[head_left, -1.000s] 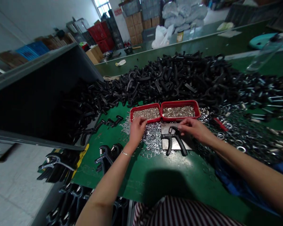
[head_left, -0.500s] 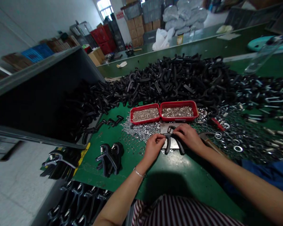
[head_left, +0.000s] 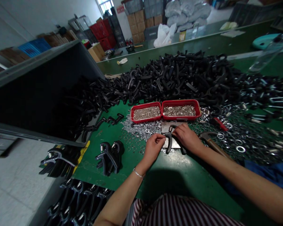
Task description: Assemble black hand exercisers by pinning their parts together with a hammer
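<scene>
A black hand-grip part (head_left: 170, 141) lies on a small metal plate (head_left: 166, 126) on the green table. My left hand (head_left: 153, 147) pinches its fingers together at the left end of that part; what sits between the fingertips is too small to name. My right hand (head_left: 187, 138) rests curled over the right side of the black part, holding it down. Just beyond the plate stand two red trays (head_left: 164, 117) filled with small metal pieces. Loose silver washers (head_left: 141, 129) lie spread left of the plate.
A large heap of black plastic handles (head_left: 174, 78) covers the table behind the trays. Assembled grips (head_left: 109, 153) lie at the left front, more hang below the table edge (head_left: 73, 201). A hammer (head_left: 212, 142) lies right of my right hand. A dark bin (head_left: 37, 94) stands left.
My left hand came back from the washers near the left tray to the black part's left end and pinched there. My right hand stayed on the part.
</scene>
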Demonstrator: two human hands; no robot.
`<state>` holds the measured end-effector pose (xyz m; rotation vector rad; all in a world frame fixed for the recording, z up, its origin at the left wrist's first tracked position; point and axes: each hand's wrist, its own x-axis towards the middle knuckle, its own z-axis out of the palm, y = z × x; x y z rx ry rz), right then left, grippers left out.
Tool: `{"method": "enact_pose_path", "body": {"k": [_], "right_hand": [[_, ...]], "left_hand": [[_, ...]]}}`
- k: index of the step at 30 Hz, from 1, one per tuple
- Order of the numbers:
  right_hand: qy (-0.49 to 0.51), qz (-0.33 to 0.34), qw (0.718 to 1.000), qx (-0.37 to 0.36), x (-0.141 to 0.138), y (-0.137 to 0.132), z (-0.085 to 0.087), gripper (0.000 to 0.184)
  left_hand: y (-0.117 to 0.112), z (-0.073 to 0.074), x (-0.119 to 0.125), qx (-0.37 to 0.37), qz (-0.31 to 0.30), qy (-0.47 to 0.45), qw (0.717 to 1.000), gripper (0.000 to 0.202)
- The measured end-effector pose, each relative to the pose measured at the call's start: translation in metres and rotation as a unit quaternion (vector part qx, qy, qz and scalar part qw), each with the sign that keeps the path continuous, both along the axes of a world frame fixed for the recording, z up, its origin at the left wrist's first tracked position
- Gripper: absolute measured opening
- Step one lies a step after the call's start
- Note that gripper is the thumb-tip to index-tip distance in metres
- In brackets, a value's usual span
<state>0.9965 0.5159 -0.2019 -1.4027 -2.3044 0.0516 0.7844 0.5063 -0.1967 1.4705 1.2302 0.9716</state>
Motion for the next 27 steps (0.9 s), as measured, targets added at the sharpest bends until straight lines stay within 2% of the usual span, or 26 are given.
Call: {"method": "enact_pose_path", "body": {"k": [5,11,15,18,19,21,23,25,27], "right_hand": [[-0.024,0.0,1.0,0.018,-0.001,-0.002,0.0,0.029],[-0.056,-0.006,0.998,0.024,-0.002,-0.004,0.0,0.027],[-0.078,0.039,0.996,0.011,-0.002,-0.004,0.003,0.027],[-0.029,0.081,0.996,-0.021,0.014,-0.004,0.01,0.028],[-0.005,0.066,0.998,-0.024,0.025,-0.007,0.013,0.028],[0.016,-0.017,1.0,-0.018,0.053,-0.021,0.017,0.029],[-0.029,-0.121,0.992,-0.028,0.085,-0.044,0.018,0.03],[-0.093,-0.151,0.979,-0.105,0.111,-0.069,0.016,0.031],[-0.108,-0.176,0.963,-0.174,0.126,-0.088,0.015,0.028]], "left_hand": [[0.0,0.005,-0.001,0.0,0.003,-0.007,1.0,0.008],[-0.002,0.004,-0.002,0.006,0.0,0.002,1.0,0.008],[-0.004,0.003,0.0,0.003,-0.003,-0.005,1.0,0.008],[-0.003,0.003,-0.003,0.005,-0.003,-0.007,1.0,0.009],[-0.002,0.002,-0.005,0.009,-0.003,-0.006,1.0,0.01],[0.001,0.002,-0.01,0.017,-0.001,-0.005,1.0,0.012],[0.006,0.002,-0.015,0.019,0.007,-0.006,1.0,0.013],[0.013,0.002,-0.014,0.012,0.011,-0.014,1.0,0.014],[0.018,0.004,-0.008,0.008,0.01,-0.023,1.0,0.015]]}}
